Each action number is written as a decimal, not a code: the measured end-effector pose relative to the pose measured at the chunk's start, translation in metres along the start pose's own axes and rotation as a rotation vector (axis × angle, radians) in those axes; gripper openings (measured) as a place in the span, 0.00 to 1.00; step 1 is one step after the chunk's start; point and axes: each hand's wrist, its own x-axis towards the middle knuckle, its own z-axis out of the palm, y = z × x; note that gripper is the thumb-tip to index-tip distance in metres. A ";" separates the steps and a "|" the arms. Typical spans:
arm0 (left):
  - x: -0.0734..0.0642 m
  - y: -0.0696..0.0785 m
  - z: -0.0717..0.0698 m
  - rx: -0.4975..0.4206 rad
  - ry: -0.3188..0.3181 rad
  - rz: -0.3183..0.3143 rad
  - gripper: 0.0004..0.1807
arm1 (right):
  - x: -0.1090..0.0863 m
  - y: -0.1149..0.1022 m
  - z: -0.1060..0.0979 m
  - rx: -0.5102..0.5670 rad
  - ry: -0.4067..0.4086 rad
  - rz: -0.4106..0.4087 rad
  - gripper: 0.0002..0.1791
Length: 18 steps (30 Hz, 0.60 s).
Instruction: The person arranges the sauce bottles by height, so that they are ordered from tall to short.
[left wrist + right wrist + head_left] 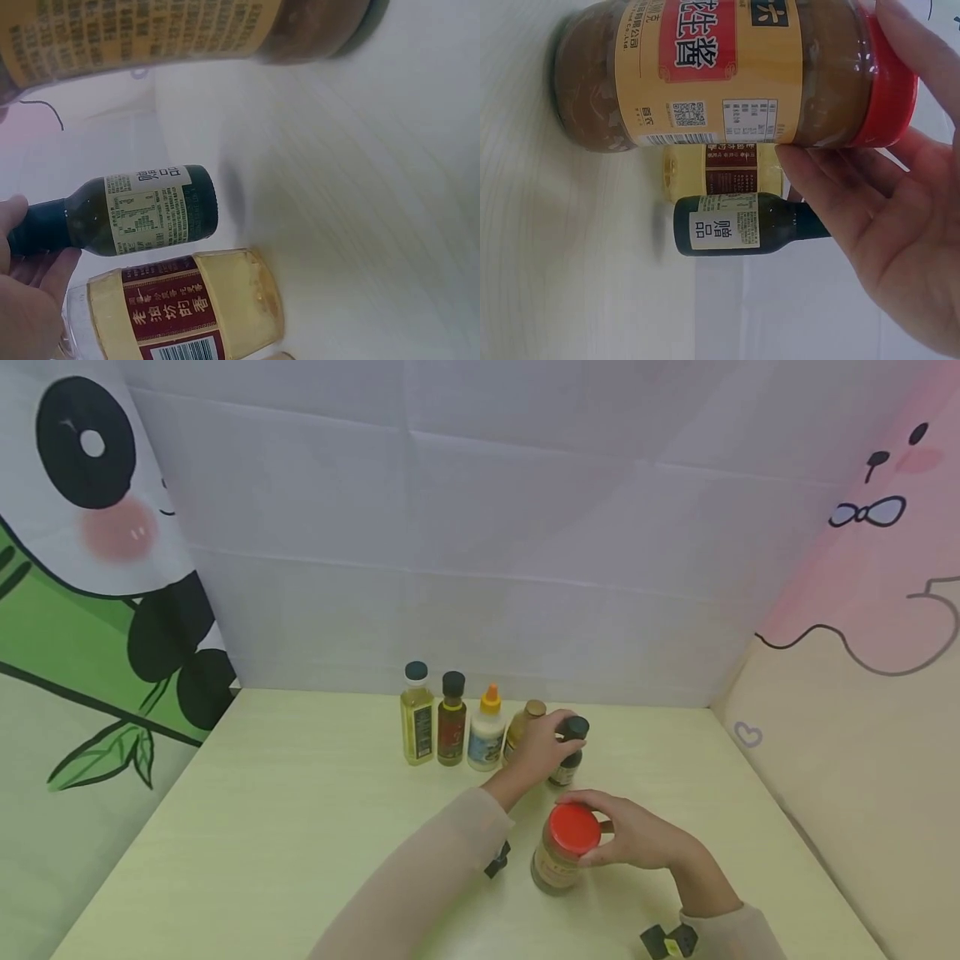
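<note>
My left hand (534,750) pinches the neck of a small dark glass bottle (566,772) with a dark cap. The bottle is upright; in the left wrist view its base (201,201) is close over the table, beside a shadow. My right hand (637,833) grips a peanut butter jar (557,867) near its red lid (574,828), thumb on one side and fingers on the other. The jar is nearer to me than the dark bottle. Just left of the dark bottle is a gold-capped oil bottle (240,289) with a maroon label, partly hidden by my left hand in the head view.
Left of these, a row continues with a white bottle (486,739) with an orange nozzle, a red-labelled bottle (452,727) and a yellow oil bottle (417,718). They stand on a pale table (300,827) before a white cloth backdrop (450,527). Printed side cloths flank it.
</note>
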 end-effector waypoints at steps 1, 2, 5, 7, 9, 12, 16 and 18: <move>0.000 0.000 0.000 0.007 0.002 0.000 0.22 | 0.000 0.000 0.000 0.001 0.000 0.001 0.41; 0.001 0.000 0.000 0.014 0.001 -0.001 0.22 | 0.001 0.000 0.000 0.002 0.000 0.004 0.40; 0.002 0.000 0.002 0.031 -0.005 -0.006 0.21 | 0.001 0.001 0.001 0.000 -0.001 0.007 0.40; 0.003 0.000 0.003 0.038 -0.011 -0.006 0.21 | 0.002 0.002 0.001 -0.005 0.002 0.007 0.40; 0.005 -0.001 0.004 0.043 -0.013 -0.003 0.21 | 0.002 0.002 0.001 -0.009 0.005 0.006 0.40; 0.008 -0.004 0.007 0.046 -0.004 0.003 0.21 | 0.002 0.003 0.000 -0.009 0.010 0.005 0.40; 0.009 -0.009 0.011 0.064 0.014 -0.008 0.21 | 0.002 0.003 0.001 -0.009 0.012 0.002 0.39; 0.009 -0.011 0.014 0.083 0.021 -0.017 0.21 | 0.002 0.004 0.002 -0.010 0.013 0.000 0.39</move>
